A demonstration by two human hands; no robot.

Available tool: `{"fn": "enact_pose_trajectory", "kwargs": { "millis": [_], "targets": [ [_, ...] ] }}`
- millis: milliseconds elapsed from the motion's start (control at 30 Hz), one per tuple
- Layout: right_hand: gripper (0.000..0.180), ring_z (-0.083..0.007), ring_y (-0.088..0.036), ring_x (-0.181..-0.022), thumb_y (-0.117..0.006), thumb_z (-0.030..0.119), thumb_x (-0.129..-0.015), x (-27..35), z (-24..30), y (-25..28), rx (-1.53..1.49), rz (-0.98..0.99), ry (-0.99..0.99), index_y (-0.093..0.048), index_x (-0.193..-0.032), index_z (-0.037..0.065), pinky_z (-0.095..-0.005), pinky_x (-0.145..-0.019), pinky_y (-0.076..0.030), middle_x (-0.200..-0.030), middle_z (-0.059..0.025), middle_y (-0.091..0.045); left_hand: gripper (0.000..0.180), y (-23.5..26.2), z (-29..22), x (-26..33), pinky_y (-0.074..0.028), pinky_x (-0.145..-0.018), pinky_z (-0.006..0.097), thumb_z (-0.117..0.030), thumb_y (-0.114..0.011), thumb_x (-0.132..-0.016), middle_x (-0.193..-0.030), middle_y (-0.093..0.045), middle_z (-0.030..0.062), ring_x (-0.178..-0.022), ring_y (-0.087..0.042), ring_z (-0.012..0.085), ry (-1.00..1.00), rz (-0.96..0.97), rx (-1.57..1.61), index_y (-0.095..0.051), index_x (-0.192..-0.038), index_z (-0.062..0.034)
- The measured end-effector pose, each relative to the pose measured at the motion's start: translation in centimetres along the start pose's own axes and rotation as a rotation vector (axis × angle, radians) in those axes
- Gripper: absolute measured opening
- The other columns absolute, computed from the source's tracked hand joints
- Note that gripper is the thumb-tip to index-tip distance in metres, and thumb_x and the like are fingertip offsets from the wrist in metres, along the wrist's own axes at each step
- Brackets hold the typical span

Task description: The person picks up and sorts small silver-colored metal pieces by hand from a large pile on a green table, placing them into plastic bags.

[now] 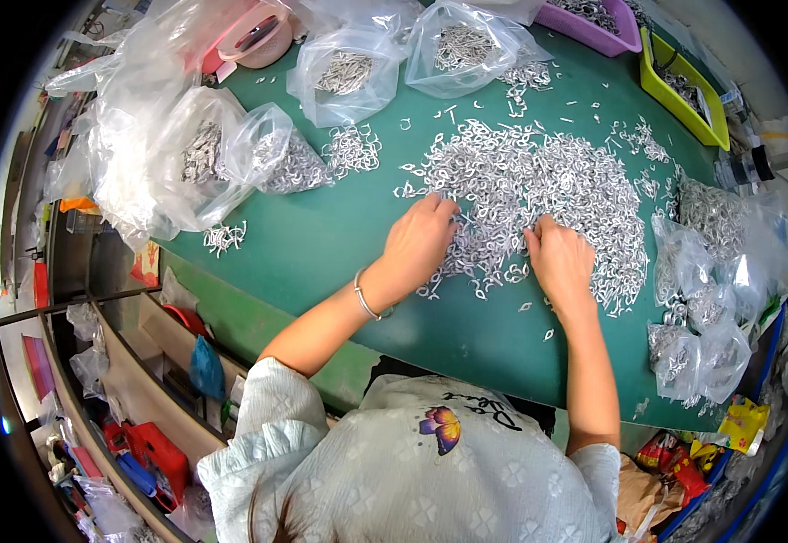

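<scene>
A broad pile of small silver metal pieces, many of them looped or hook-shaped, is spread over the green table. At its near left edge is my left hand, fingers curled and pressed together among the pieces. My right hand rests at the near side of the heap, its fingers bent in a pinch. Whatever lies between the fingertips of either hand is too small or hidden to make out. A silver bangle circles my left wrist. Two loose pieces lie just left of my right forearm.
Clear plastic bags of metal parts stand along the back and left; more bags line the right edge. A green basket, a purple basket and a pink basket sit at the back. Cluttered shelves fill the lower left.
</scene>
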State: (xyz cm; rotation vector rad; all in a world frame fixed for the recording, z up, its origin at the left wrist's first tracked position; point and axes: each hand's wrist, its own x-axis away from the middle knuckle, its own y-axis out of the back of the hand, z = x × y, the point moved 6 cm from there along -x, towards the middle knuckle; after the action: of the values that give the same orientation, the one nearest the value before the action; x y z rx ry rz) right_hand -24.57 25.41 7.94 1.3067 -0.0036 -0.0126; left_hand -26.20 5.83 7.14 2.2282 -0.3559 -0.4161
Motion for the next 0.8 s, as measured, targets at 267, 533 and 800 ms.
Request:
{"fn": "enact_pose_trajectory", "kwargs": {
  "millis": [267,533,800],
  "targets": [
    [0.028,-0.0351,-0.067,-0.074,-0.074,0.029,-0.080,-2.3,0.1,0.0,-0.003,0.186,0.030,-0.063,-0.086,0.003,-0.0448,-0.065,-0.052,-0.075,-0.0159,-0.068,0.016,0.9,0.7,0.2,-0.046,-0.066,0.043,-0.005,-0.066,-0.082,-0.089,-0.057,0.0137,-0.077,-0.059,0.0336,0.050,0.043,0.069,-0.057,-0.095,-0.0040],
    [0.017,-0.0261,-0.060,-0.058,-0.070,0.021,-0.083,-1.0,-1.0,-0.7,-0.250,0.254,-0.036,-0.061,-0.083,0.007,-0.0387,-0.057,-0.046,-0.066,-0.0091,-0.063,0.014,2.7,0.3,3.3,-0.045,-0.065,0.041,-0.005,-0.068,-0.082,-0.083,-0.056,0.0134,-0.072,-0.056,0.0319,0.104,0.169,0.183,-0.060,-0.093,-0.0033],
    [0.010,-0.0093,-0.045,-0.062,-0.057,0.011,-0.092,2.7,-4.3,0.7,-2.028,0.122,-0.329,-0.050,-0.087,0.008,-0.0192,-0.045,-0.031,-0.083,-0.0049,-0.049,0.016,1.1,1.3,0.1,-0.047,-0.064,0.042,-0.011,-0.071,-0.082,-0.086,-0.061,0.0148,-0.071,-0.058,0.0350,0.080,-0.044,-0.003,-0.062,-0.092,-0.0028]
  ]
}}
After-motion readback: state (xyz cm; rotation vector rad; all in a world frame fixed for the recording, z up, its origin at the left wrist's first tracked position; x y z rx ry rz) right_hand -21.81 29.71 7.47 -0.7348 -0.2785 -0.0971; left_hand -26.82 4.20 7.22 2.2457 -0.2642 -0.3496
